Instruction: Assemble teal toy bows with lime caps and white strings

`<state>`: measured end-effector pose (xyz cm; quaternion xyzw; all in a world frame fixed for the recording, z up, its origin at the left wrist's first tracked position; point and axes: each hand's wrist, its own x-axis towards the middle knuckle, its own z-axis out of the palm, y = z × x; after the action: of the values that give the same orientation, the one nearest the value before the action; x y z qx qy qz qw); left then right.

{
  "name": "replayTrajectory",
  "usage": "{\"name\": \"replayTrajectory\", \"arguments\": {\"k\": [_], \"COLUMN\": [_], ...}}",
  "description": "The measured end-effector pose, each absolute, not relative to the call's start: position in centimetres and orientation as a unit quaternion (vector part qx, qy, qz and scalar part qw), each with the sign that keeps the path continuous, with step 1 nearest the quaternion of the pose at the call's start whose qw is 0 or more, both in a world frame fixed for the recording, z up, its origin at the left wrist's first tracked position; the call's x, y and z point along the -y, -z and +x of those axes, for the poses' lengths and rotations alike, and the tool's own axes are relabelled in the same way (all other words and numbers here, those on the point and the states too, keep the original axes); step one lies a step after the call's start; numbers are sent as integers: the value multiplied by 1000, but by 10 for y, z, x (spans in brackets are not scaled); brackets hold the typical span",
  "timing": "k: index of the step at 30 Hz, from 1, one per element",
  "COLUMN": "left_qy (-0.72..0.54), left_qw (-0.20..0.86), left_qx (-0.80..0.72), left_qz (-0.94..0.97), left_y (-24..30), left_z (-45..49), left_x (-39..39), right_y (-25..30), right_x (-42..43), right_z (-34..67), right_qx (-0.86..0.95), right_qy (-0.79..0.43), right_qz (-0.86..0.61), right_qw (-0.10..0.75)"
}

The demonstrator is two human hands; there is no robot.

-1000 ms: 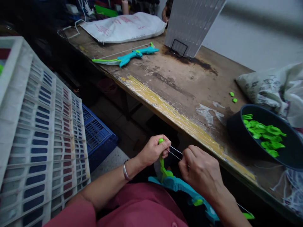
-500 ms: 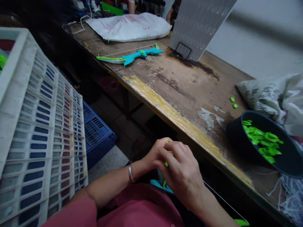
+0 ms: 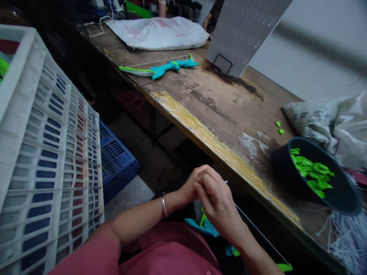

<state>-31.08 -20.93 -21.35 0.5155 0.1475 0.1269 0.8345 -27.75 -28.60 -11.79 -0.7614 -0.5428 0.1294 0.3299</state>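
A teal and green toy bow [image 3: 205, 226] lies across my lap, mostly hidden by my hands. My left hand [image 3: 191, 187] is closed around the bow's upper tip. My right hand [image 3: 218, 202] lies over the left, fingers pinched on the white bowstring [image 3: 258, 233], which runs taut down to the bow's green lower tip [image 3: 283, 267]. A dark bowl [image 3: 341, 196] of green plastic pieces [image 3: 311, 172] stands on the worn wooden table [image 3: 218, 103] to my right.
A finished toy bow [image 3: 160, 69] lies farther along the table, beyond it a white sack [image 3: 160, 32] and a leaning grey panel [image 3: 243, 30]. Another person's hand [image 3: 207, 23] shows behind. A white crate [image 3: 43, 152] and blue crate [image 3: 114, 156] stand left. Two green bits [image 3: 279, 128], a bag [image 3: 323, 114] and white strings [image 3: 346, 236] sit right.
My right hand moved left from beside the bow tip and came over my left hand, covering the green tip. The string now runs taut down to the right.
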Motion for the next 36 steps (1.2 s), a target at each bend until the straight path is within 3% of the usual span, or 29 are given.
{"name": "replayTrajectory", "arguments": {"k": [6, 9, 12, 19, 24, 27, 36], "left_qy": [-85, -57, -52, -28, -29, -38, -80], "left_qw": [851, 856, 854, 861, 836, 832, 845], "left_qx": [-170, -191, -202, -202, -226, -225, -204], "left_qz": [489, 476, 477, 466, 499, 505, 487], "left_y": [210, 206, 204, 208, 204, 206, 221], "left_z": [-312, -310, -308, -305, -307, -305, -298], "left_x": [209, 209, 208, 209, 206, 205, 211], "right_y": [105, 100, 98, 124, 138, 138, 124], "right_x": [298, 307, 310, 300, 292, 290, 291], "right_z": [-269, -263, -266, -294, -300, -298, -276], "right_qx": [376, 307, 366, 565, 583, 566, 436], "right_qy": [-328, -370, -313, -40, 15, 8, -169], "right_qz": [-715, -682, -711, -780, -788, -798, -790], "right_qw": [490, 551, 512, 265, 195, 209, 395]}}
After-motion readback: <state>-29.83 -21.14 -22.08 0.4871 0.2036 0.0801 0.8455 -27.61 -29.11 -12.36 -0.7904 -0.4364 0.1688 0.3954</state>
